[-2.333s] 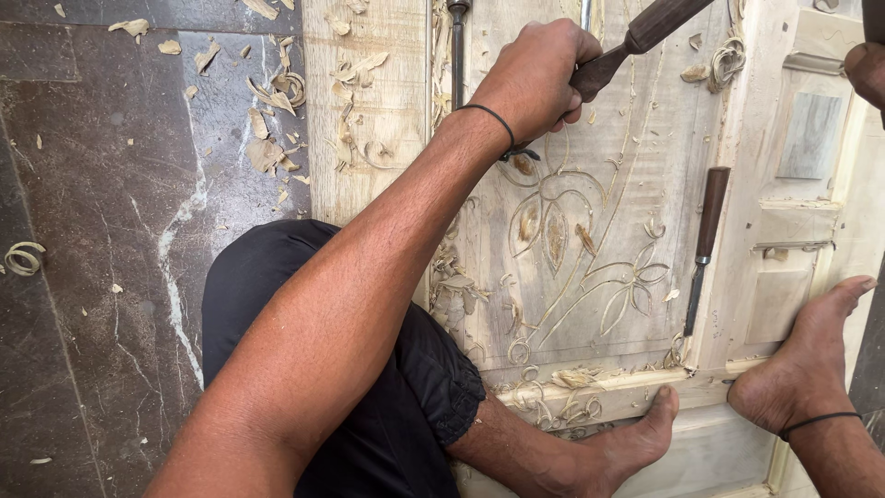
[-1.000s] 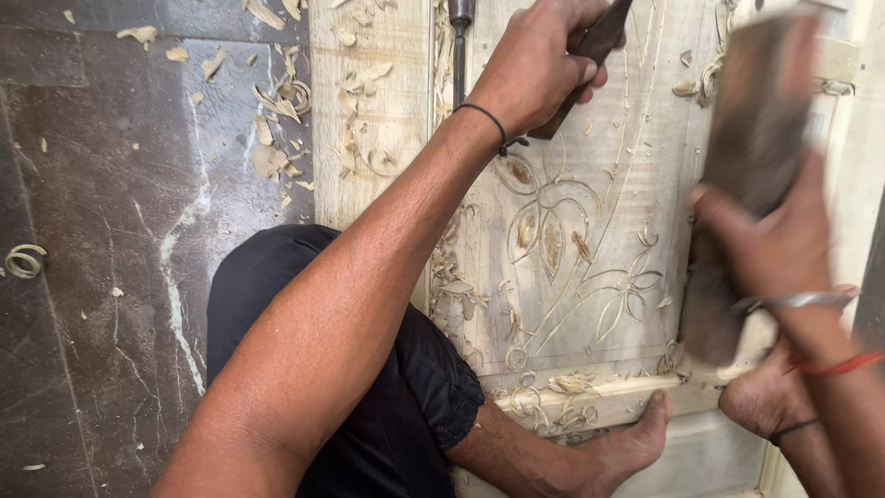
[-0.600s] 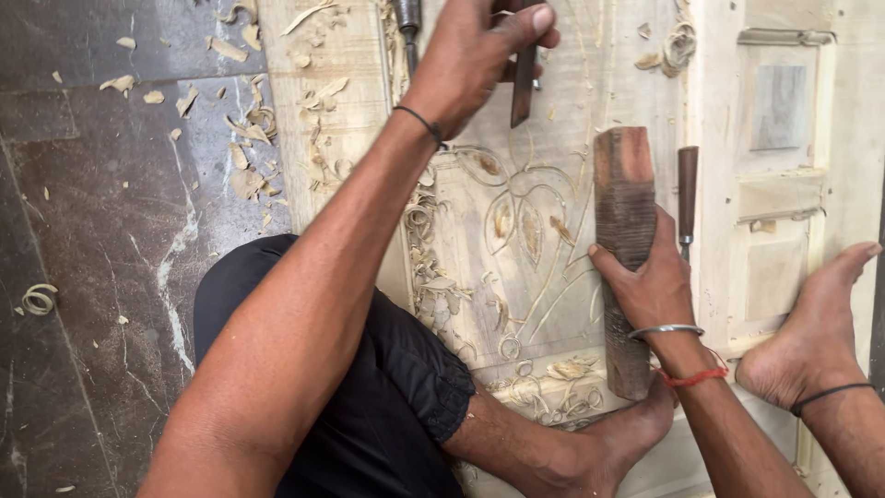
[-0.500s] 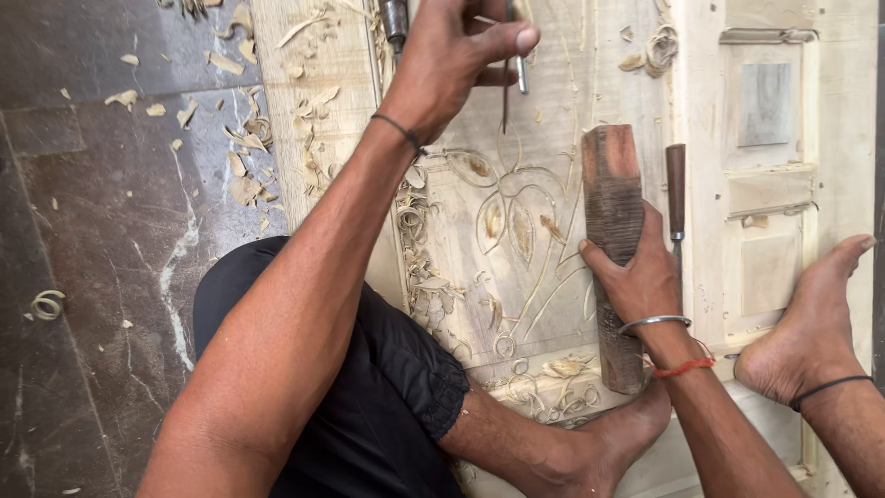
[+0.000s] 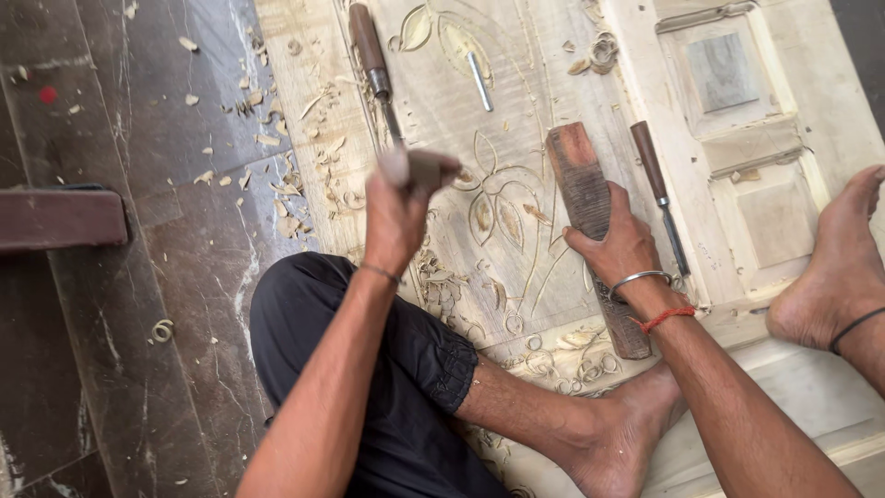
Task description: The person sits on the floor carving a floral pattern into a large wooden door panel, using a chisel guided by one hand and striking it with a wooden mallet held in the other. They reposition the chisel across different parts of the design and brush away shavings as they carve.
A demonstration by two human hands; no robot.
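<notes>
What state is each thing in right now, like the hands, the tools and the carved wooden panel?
Left hand: raised, closed on a blurred wooden tool handle.
Right hand: gripping a dark wooden mallet block, which lies on the panel.
Pale carved wooden panel: flat on the floor, partly carved with leaf shapes.
Brown-handled chisel: lying loose on the panel.
Slim dark-handled chisel: lying loose, untouched.
Wood shavings: scattered.

A dark, veined polished stone floor (image 5: 138,277), lit evenly by soft daylight, is strewn with pale curled wood shavings (image 5: 277,175), and a dark brown wooden block (image 5: 60,219) lies at its left edge.
</notes>
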